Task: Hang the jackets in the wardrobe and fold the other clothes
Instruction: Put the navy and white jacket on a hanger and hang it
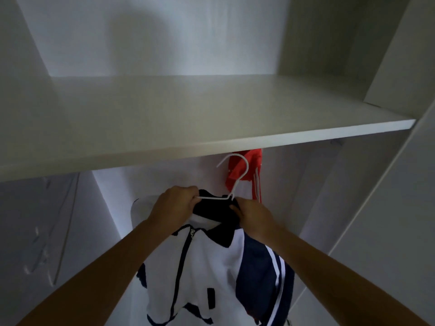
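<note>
A white and navy zip jacket [207, 274] hangs on a white hanger [237, 180], held up inside the wardrobe just below the shelf. My left hand [175, 203] grips the hanger's left arm and the dark collar. My right hand [253, 215] grips the collar and the hanger's right side. The hanger's hook points up and stands free in front of a red jacket [247, 168] with white stripes that hangs behind it. The rail is hidden by the shelf.
A wide white shelf [211, 128] crosses the wardrobe above the hands. White side panels [353, 208] close the compartment at left and right. Empty clear hangers [42, 250] hang in the left compartment.
</note>
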Motion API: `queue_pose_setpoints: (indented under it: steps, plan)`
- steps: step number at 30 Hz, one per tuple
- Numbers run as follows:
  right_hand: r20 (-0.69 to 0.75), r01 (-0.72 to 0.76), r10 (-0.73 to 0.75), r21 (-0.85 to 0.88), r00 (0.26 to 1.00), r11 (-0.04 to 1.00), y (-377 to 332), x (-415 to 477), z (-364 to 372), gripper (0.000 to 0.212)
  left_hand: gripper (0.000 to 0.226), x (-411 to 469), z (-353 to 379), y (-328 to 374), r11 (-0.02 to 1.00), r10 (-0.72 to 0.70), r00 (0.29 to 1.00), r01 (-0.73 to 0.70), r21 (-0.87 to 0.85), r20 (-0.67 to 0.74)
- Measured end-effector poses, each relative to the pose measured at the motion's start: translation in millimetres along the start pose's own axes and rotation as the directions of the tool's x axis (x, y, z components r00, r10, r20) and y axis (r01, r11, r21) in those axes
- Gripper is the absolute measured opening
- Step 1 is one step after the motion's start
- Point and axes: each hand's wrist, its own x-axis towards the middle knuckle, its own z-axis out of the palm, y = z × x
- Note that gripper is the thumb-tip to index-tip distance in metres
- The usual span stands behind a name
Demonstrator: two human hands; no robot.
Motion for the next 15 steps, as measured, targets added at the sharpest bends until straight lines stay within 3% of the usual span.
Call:
queue_pose_setpoints:
  steps: [2, 6, 9, 10, 12, 15]
  plan:
    - [0.073, -0.010, 0.008, 0.027, 0.997, 1.000, 10, 7, 4, 0.032, 0.025, 3, 12, 2, 0.999, 0.023, 1.000, -0.023, 0.029, 0.004]
    - [0.354, -0.236, 0.089, 0.397, 0.931, 0.887, 41, 14, -9, 0.035, 0.024, 9, 28, -5, 0.997, 0.057, 0.998, -0.056, 0.044, -0.003]
    - [0.263, -0.374, 0.282, 0.432, 0.923, 0.821, 78, 8, -29, 0.045, 0.019, 19, 32, -14, 0.998, 0.063, 0.997, -0.062, 0.028, -0.036]
    - [0.224, -0.374, 0.304, 0.433, 0.926, 0.820, 87, 5, -32, 0.043, 0.018, 23, 34, -15, 0.997, 0.068, 0.996, -0.066, 0.039, -0.050]
    - [0.220, -0.288, 0.207, 0.451, 0.953, 0.845, 87, 4, -31, 0.030, 0.019, 33, 41, -11, 0.996, 0.075, 0.995, -0.072, 0.054, -0.061]
    - [0.152, -0.009, -0.027, 0.228, 0.988, 0.974, 80, 15, -12, 0.030, 0.023, 52, 52, -6, 0.995, 0.088, 0.993, -0.085, 0.044, -0.074]
